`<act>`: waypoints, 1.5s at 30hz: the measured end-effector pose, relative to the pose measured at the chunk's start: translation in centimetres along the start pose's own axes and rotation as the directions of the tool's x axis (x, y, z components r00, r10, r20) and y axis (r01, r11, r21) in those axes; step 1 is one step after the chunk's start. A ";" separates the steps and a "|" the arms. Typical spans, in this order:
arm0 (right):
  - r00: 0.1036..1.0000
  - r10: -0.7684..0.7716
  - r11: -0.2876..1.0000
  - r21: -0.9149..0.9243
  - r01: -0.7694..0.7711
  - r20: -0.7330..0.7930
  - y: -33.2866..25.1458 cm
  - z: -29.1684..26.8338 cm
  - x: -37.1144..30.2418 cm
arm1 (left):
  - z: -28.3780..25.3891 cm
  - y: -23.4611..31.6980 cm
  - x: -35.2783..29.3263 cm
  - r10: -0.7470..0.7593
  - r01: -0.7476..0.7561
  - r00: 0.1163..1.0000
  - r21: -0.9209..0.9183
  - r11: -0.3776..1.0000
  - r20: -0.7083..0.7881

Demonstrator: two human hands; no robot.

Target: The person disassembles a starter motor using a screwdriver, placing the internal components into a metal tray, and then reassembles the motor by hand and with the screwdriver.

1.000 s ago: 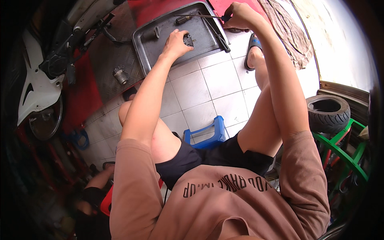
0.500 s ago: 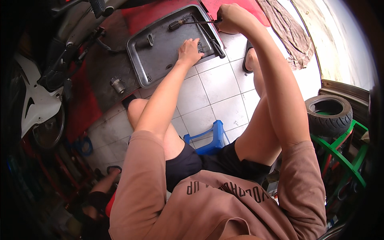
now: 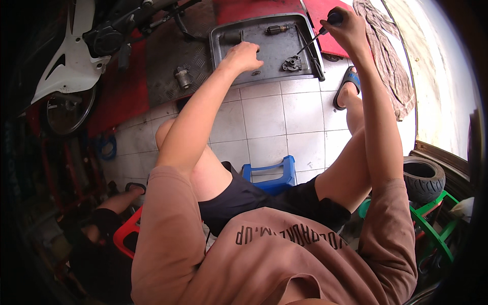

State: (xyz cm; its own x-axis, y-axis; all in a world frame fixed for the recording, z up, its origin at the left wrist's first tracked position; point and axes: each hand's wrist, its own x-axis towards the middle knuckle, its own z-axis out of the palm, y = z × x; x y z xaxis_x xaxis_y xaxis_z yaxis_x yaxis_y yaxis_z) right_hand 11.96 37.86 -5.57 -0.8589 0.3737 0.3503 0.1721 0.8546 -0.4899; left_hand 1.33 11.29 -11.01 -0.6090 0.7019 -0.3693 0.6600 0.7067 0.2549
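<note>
In my right hand (image 3: pixel 351 33), raised beyond the tray's right edge, is a screwdriver (image 3: pixel 334 19) gripped by its dark handle. Its thin shaft slants down and left, the tip appearing close to a small metal cover-like part (image 3: pixel 292 63) in the grey metal tray (image 3: pixel 269 77). My left hand (image 3: pixel 243 57) hovers over or rests on the left half of the tray, thumb apart from the fingers, nothing visible in it. Just beyond that hand lies a dark cylindrical housing (image 3: pixel 233 37). A small motor armature (image 3: pixel 277 29) sits near the tray's far side.
A metal cylindrical part (image 3: pixel 183 77) stands on the dark textured mat (image 3: pixel 162 61) left of the tray. Motorcycle parts (image 3: pixel 71 51) fill the upper left. A blue stool (image 3: pixel 272 178) is between my legs. On the right are a brown cloth (image 3: pixel 389 66) and a tyre (image 3: pixel 423 178).
My left hand has left the small metal part and moved left across the tray. The screwdriver now tilts down toward that part. The whole view has shifted, too.
</note>
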 end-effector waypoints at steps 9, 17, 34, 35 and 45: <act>0.973 0.223 0.970 0.083 -0.227 0.051 -3.3 0.3 -1.0 | -3.6 -6.4 -6.1 -0.193 0.193 0.981 -0.091 0.977 0.010; 0.947 0.303 0.948 0.073 -0.311 0.106 -5.1 -1.3 -1.1 | -3.4 -8.7 -8.2 -0.242 0.246 0.967 -0.047 0.968 0.084; 0.956 0.261 0.963 -0.107 -0.248 0.131 -6.5 -2.2 -0.9 | -5.8 -10.1 -9.1 -0.321 0.341 0.928 -0.084 0.936 0.188; 0.960 0.252 0.964 -0.118 -0.238 0.122 -6.3 -2.2 -0.7 | -6.4 -11.4 -9.3 -0.289 0.295 0.949 -0.035 0.955 0.123; 0.979 0.113 0.944 -0.327 -0.051 0.171 -0.9 2.3 1.6 | -5.2 -24.3 -23.9 -0.677 0.477 0.734 -0.669 0.571 -0.054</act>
State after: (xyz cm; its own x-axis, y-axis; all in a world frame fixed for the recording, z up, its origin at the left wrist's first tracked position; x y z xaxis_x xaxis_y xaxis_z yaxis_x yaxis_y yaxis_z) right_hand 9.34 36.90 -6.37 -0.9039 0.4004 0.1509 0.3643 0.9051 -0.2194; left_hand -2.49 -22.19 -3.71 -0.9175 0.0419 -0.3954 -0.2079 0.7971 0.5670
